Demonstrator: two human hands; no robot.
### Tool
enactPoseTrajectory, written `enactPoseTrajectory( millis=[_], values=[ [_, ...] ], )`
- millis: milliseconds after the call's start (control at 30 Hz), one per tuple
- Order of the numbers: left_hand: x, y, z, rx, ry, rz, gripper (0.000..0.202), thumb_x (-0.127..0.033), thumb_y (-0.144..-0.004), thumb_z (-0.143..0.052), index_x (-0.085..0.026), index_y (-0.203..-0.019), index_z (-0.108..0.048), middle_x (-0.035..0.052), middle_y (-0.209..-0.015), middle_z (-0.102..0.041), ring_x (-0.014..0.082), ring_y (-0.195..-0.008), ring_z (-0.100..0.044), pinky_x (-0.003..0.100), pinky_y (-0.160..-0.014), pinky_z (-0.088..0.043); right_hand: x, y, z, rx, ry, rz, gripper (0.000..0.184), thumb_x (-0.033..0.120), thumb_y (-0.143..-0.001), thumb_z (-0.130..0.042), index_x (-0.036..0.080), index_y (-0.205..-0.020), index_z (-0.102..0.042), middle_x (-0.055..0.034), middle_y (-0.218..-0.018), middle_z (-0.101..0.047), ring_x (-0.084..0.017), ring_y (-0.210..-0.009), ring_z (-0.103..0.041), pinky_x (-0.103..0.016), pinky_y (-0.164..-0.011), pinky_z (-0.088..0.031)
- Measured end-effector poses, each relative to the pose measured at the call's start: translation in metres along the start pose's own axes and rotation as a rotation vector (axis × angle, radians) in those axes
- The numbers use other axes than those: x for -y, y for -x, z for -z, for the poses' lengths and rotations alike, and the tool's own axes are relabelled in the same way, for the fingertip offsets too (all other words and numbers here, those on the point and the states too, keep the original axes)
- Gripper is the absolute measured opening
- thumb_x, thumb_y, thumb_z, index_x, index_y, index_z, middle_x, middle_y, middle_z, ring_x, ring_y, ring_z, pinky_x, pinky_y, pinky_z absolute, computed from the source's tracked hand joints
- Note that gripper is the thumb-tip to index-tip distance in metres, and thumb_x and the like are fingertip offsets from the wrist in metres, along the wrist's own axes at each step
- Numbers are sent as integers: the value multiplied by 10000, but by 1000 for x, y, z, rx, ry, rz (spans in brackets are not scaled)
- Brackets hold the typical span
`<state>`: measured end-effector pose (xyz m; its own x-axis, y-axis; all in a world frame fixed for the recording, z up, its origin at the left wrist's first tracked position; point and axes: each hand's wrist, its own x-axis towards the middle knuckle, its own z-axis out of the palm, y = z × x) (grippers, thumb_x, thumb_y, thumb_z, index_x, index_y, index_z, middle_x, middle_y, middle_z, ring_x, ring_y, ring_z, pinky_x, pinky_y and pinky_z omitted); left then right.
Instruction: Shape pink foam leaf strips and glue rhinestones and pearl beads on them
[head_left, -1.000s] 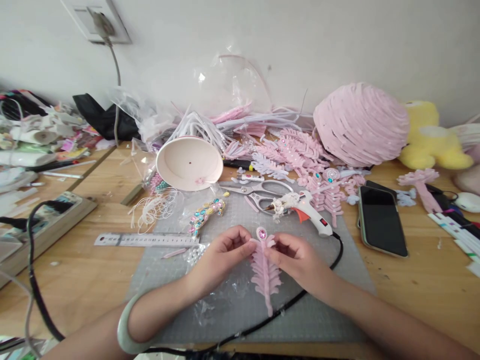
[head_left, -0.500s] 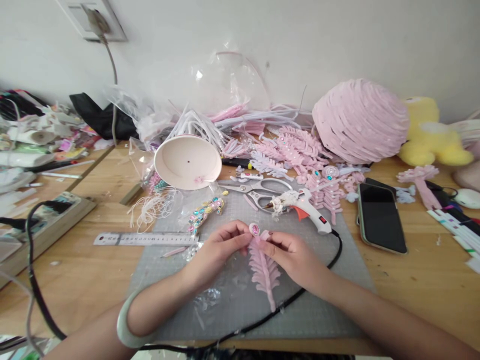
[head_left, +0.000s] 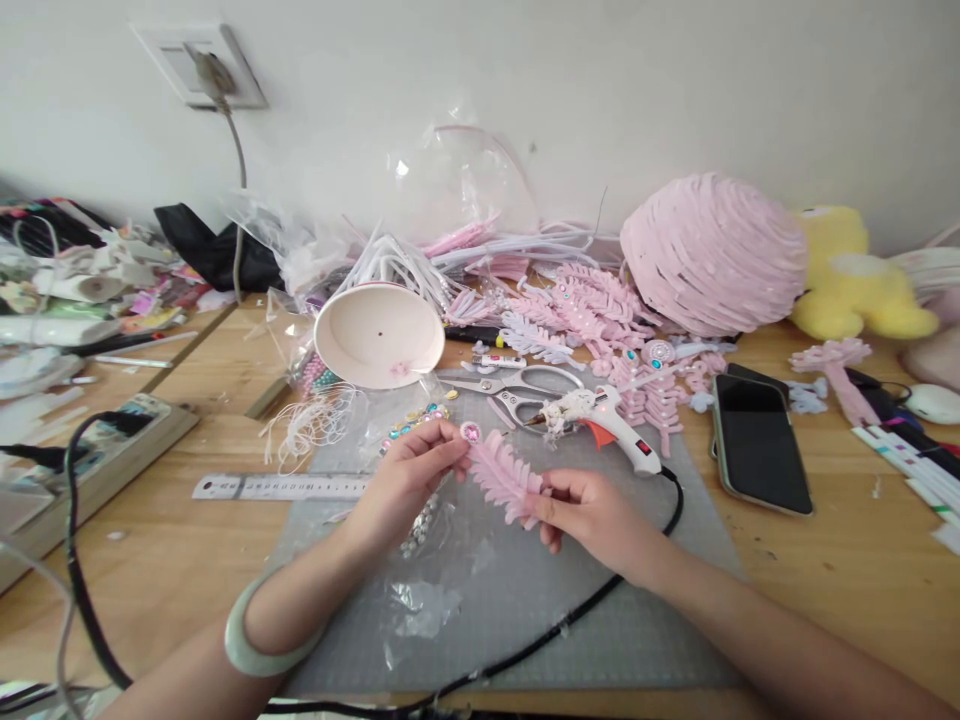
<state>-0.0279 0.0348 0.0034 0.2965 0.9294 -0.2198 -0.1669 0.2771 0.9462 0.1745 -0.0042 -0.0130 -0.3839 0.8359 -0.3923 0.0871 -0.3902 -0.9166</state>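
Over the grey cutting mat (head_left: 645,580) I hold a pink foam feather (head_left: 501,477) with a pink gem at its tip, lifted and lying across between both hands. My left hand (head_left: 409,480) pinches the gem end of the feather. My right hand (head_left: 589,515) grips its stem end with closed fingers. A white hot glue gun (head_left: 611,430) lies just beyond my right hand, its black cord running down the mat. A clear bag of small gems (head_left: 409,425) lies just beyond my left hand.
Scissors (head_left: 514,388), a tipped white cup (head_left: 379,335), a steel ruler (head_left: 281,487) and a black phone (head_left: 759,440) lie around the mat. A heap of pink feathers (head_left: 592,310), a pink foam dome (head_left: 712,250) and a yellow plush toy (head_left: 855,275) stand behind. A power strip (head_left: 97,450) sits left.
The feather lay upright on the mat with both hands at its gem tip; now it is lifted and turned sideways. My left hand moved left with the gem end, my right hand took the stem.
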Motion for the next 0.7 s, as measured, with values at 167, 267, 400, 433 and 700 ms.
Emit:
enactPoseTrajectory(
  millis=[167, 267, 400, 433, 700],
  values=[
    [-4, -10, 12, -23, -349, -69, 198, -356, -763, -623, -168, -731, -569, -29, -625, -554, 106, -576, -485, 224, -572, -369, 0, 7, -2, -26, 63, -51, 322, 429, -756, -573, 150, -913, -607, -18, -720, -643, -94, -510, -534, -233, -505, -446],
    [-1, -14, 15, -8, -598, -104, 207, -385, -798, -573, -178, -812, -576, -13, -683, -596, 132, -614, -522, 236, -576, -388, 5, 15, -4, -90, 326, -38, 427, 378, -811, -518, 169, -1181, -556, -6, -689, -666, -118, -522, -548, -238, -495, -417],
    [3, -11, 14, 11, -960, -168, 211, -392, -842, -524, -192, -847, -591, 2, -732, -620, 156, -659, -559, 253, -602, -406, 11, 24, -5, -193, 849, 56, 485, 390, -847, -488, 180, -1284, -514, -25, -661, -692, -198, -603, -623, -290, -541, -406],
    [2, -10, 13, 3, -1042, -203, 208, -386, -846, -520, -192, -871, -591, 5, -752, -623, 154, -656, -559, 254, -606, -405, 11, 25, -4, -219, 968, 71, 468, 395, -855, -476, 172, -1263, -538, -41, -662, -696, -220, -608, -635, -302, -539, -405],
    [-43, 7, 31, 178, -1263, -305, 324, -368, -888, -443, -188, -633, -531, -42, -535, -486, 98, -491, -421, 213, -492, -307, 10, 29, -8, -76, 1124, 605, 249, 260, -913, -427, 183, -961, -659, -56, -871, -686, -177, -804, -618, -284, -712, -452]
  ],
)
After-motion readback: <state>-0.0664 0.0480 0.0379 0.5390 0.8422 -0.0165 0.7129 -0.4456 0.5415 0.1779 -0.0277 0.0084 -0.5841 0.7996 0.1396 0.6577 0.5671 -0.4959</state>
